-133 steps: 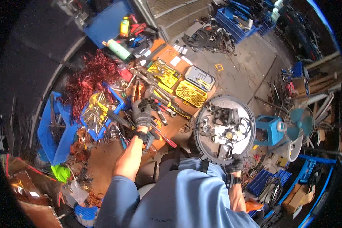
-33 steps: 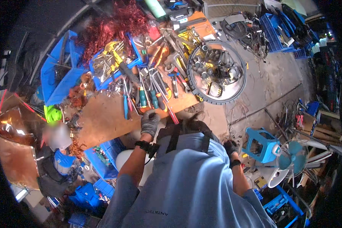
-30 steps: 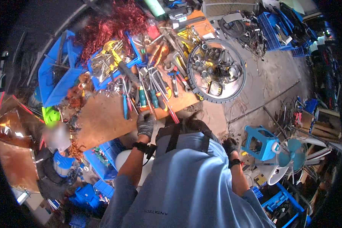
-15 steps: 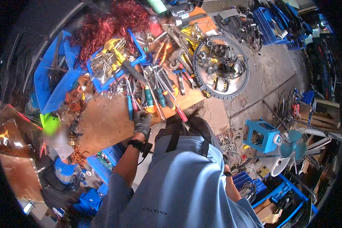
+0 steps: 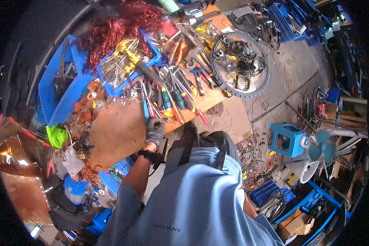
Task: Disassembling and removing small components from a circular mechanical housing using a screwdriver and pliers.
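My left hand [image 5: 155, 133], in a grey glove, is at the near edge of the wooden tabletop [image 5: 115, 131], below a row of hand tools. Its fingers look curled in by the ends of the tools, and what they hold, if anything, is too small to make out. Just beyond them are a blue handle [image 5: 146, 110] and a slim red-handled tool [image 5: 151, 108]. Green-handled tools [image 5: 166, 99] and a red screwdriver handle [image 5: 202, 117] lie to the right. A yellow-headed hammer [image 5: 129, 55] with a dark grip rests across the pile. My right hand is hidden beside my body; only its forearm [image 5: 250, 207] shows.
A tyre-rimmed round container [image 5: 261, 88] of dark parts stands right of the tools. Left are a blue bin [image 5: 47, 96] and reddish wire [image 5: 115, 24]. On the right floor are tangled wires [image 5: 250, 158], a blue stool [image 5: 289, 139] and a fan [image 5: 322, 147].
The view has shifted slightly. My left hand has drawn a little back from the tool handles. My right hand, partly visible before, has gone out of sight.
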`<state>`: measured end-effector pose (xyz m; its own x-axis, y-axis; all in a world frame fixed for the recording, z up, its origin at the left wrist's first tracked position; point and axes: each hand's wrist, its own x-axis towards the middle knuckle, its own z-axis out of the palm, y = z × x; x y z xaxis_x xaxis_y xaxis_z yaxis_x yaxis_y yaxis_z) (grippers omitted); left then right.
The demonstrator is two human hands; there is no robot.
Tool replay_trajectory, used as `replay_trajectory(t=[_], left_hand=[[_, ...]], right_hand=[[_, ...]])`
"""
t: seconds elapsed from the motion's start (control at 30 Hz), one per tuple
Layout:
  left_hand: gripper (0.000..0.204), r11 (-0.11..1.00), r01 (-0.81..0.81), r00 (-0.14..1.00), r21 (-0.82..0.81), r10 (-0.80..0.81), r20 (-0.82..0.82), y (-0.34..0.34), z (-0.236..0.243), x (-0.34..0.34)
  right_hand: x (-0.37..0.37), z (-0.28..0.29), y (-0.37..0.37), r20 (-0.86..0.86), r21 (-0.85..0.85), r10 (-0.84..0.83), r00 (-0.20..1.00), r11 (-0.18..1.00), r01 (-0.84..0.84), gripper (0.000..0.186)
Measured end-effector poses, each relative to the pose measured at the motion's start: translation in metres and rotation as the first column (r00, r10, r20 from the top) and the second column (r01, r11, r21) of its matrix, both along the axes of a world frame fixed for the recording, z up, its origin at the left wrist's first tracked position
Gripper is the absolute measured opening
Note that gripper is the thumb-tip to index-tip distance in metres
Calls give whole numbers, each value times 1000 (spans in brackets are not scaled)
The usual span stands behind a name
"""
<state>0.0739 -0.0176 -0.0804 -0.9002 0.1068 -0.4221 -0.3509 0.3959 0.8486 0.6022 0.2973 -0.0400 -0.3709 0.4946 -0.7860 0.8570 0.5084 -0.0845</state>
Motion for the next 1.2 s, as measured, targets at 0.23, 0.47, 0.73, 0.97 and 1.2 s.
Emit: replay_trajectory(t=[0.23,0.47,0.73,0.97,1.2], left_hand=[[20,998,-58,998,7,58,17,-66,-23,65],[32,632,457,830,-626,-556,46,-197,-29,212],[18,249,812,553,-527,-616,561,-295,33,300],[17,156,603,649,-782,-666,368,-346,42,253],[10,996,-78,997,-36,79,2,-305,35,162]], right_hand=[[16,-26,14,38,3,232,972,973,-233,30],[4,-90,25,232,-114,812,535,569,-814,35],[63,-74,-59,-207,-19,372,905,923,-384,31],[63,-72,-103,-571,43,338,748,923,-383,28],[-19,-91,-114,-341,-396,-509,791,840,370,15]])
